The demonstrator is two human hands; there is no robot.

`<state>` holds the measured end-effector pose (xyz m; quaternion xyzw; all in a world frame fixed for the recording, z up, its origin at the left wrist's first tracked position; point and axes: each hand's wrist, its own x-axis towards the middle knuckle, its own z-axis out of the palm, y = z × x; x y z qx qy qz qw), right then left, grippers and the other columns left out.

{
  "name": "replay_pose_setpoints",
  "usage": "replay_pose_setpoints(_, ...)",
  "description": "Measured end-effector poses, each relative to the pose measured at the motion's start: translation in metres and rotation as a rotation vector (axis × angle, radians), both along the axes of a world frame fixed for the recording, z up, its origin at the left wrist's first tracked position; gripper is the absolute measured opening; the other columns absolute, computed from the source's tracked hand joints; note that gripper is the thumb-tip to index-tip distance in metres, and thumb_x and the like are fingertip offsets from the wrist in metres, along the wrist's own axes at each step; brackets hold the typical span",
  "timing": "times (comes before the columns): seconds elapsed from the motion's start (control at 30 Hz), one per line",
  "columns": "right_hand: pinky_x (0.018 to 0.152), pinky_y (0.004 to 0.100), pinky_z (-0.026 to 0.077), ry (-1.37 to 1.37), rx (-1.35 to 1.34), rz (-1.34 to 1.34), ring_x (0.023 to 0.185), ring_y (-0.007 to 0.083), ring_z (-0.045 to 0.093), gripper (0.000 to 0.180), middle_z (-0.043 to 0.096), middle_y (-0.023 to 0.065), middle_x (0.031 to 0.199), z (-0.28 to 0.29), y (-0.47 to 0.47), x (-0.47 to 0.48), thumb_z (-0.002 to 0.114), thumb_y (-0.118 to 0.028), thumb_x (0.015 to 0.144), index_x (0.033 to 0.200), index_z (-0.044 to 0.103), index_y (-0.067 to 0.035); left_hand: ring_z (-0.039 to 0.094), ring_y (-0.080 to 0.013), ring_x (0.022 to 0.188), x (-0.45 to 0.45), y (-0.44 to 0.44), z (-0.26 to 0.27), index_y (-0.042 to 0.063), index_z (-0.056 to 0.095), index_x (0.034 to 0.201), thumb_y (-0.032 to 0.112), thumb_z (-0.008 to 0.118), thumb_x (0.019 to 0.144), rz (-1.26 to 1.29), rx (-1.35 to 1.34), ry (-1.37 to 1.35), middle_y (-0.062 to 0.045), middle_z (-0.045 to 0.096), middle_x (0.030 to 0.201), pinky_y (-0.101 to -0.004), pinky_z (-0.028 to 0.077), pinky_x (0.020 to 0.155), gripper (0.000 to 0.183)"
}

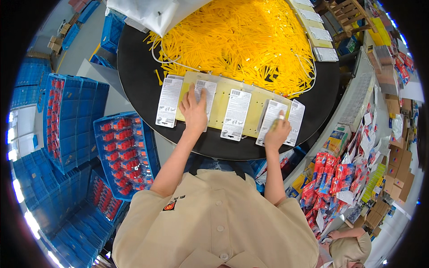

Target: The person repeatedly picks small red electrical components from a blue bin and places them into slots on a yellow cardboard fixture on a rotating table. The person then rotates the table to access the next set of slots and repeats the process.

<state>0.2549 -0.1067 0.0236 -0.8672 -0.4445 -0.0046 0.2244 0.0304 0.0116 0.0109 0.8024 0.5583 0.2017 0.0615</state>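
A pale yellow perforated board [219,109] lies on a round black table [139,77] before me. My left hand [195,112] rests with fingers apart on a white printed blister card [210,90] near the board's left end. Farther right, the curled fingers of my right hand [279,131] touch another white card [268,122]; a small yellowish patch shows by the fingertips, too blurred to name. Between my hands sits a third card [236,115]. More cards flank the board, one at its left end [168,102] and one at its right end [297,120].
A big heap of yellow plastic pieces [234,37] fills the table beyond the board, with a white cable [156,55] along it. At left stand blue crates [150,147] holding red packaged items. Red packages [342,177] cover a right-hand bench, where another person [350,246] works.
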Motion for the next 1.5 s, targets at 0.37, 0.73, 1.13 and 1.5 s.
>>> replay_pose_setpoints(0.37, 0.087, 0.0542, 0.04, -0.127, -0.262, -0.625, 0.114, 0.0447, 0.044, 0.054, 0.04, 0.0276, 0.13, -0.039, -0.025, 0.173, 0.045, -0.032, 0.088, 0.132, 0.033, -0.001, 0.018, -0.0306, 0.135, 0.062, -0.042, 0.011, 0.014, 0.035, 0.136, 0.032, 0.058, 0.08, -0.535, -0.207, 0.128, -0.01, 0.024, 0.146, -0.0611, 0.01, 0.104, 0.063)
replay_pose_setpoints(0.73, 0.072, 0.0457, 0.052, 0.34, -0.035, -1.177, 0.089, 0.0389, 0.062, 0.039, 0.062, 0.0269, 0.098, -0.132, -0.163, 0.15, 0.046, -0.025, 0.085, 0.092, 0.062, 0.01, 0.024, -0.0323, 0.132, -0.042, -0.077, 0.04, 0.009, 0.038, 0.132, 0.027, 0.055, 0.082, -0.097, -0.107, -0.168, -0.014, 0.028, 0.141, -0.0578, 0.016, 0.102, 0.056)
replay_pose_setpoints(1.13, 0.04, 0.0283, 0.037, 0.94, -0.067, -0.354, 0.042, 0.0177, 0.045, 0.069, 0.049, 0.0064, 0.049, -0.011, -0.161, -0.162, 0.027, -0.056, 0.092, 0.069, 0.058, 0.0, 0.047, -0.0335, 0.101, -0.453, -0.258, -0.104, 0.002, 0.051, 0.107, 0.038, 0.055, 0.082, 1.911, -0.165, -0.099, -0.018, 0.051, 0.107, -0.0487, 0.04, 0.078, 0.045)
replay_pose_setpoints(1.5, 0.091, 0.0509, 0.042, 0.566, 0.31, -1.406, 0.112, 0.0417, 0.047, 0.059, 0.051, 0.0259, 0.119, -0.058, -0.114, -0.032, 0.042, -0.046, 0.083, 0.123, 0.046, -0.002, 0.054, -0.0316, 0.103, -0.532, -0.285, -0.114, 0.004, 0.043, 0.121, 0.061, 0.056, 0.077, 1.599, -0.92, -1.668, -0.015, 0.053, 0.11, -0.0463, 0.044, 0.086, 0.073)
